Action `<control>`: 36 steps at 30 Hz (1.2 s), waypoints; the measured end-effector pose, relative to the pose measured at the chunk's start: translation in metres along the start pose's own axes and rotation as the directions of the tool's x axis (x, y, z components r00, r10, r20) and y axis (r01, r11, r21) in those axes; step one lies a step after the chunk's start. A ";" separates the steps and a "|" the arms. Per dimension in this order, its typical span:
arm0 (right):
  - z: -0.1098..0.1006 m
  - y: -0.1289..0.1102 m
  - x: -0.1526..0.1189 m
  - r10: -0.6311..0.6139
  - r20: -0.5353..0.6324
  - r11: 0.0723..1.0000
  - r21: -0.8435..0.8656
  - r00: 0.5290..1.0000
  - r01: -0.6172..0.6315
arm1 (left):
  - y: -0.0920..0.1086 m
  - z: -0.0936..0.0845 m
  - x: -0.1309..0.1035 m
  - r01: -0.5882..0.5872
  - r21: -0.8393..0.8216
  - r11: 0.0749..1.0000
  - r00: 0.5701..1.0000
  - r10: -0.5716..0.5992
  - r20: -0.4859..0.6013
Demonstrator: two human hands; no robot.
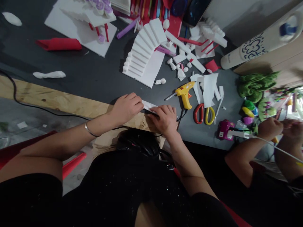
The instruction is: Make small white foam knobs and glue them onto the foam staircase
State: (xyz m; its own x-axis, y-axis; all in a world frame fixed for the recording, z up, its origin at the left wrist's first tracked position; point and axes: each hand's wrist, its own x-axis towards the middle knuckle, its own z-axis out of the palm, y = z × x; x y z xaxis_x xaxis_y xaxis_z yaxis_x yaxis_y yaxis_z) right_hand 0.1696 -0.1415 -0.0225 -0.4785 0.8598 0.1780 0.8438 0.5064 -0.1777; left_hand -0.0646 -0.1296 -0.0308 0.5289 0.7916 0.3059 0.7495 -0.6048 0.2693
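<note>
Near the front edge of the table, my left hand [127, 108] has its fingers curled over one end of a narrow white strip [148, 105]. At the strip's other end, my right hand [166, 119] closes on it, thumb beneath and fingers on top. Both hands cover much of the strip, and whether it is paper or foam I cannot tell. A yellow glue gun [185, 94] lies just beyond my right hand, with scissors [204, 114] with red and yellow handles beside it. Beyond my hands stands a white curved stair model [146, 45].
A second white model [80, 28] stands at the back left, near a red rolled sheet [59, 44]. White scraps [209, 88] lie on the right, below a white bottle [255, 47]. A magenta plug adapter [224, 130] and a co-worker's hands [271, 128] are farther right.
</note>
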 end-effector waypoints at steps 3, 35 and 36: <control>0.001 -0.001 0.002 0.020 -0.024 1.000 -0.012 1.000 -0.021 | -0.001 0.000 -0.001 0.002 0.006 1.000 1.000 -0.002 0.008; 0.004 0.027 -0.017 0.258 -0.148 0.937 0.281 0.955 -0.210 | -0.027 -0.019 -0.018 0.416 -0.107 0.903 0.903 -0.397 0.166; 0.004 0.027 -0.016 0.272 -0.142 0.933 0.283 0.952 -0.224 | -0.027 -0.019 -0.019 0.422 -0.108 0.900 0.900 -0.402 0.168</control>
State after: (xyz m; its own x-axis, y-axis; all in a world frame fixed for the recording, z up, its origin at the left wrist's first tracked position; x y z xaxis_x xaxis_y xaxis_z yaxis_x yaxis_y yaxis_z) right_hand 0.1990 -0.1420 -0.0337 -0.1918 0.9468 0.2584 0.8256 0.2980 -0.4791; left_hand -0.1025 -0.1295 -0.0260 0.2420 0.9702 0.0138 0.8548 -0.2199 0.4701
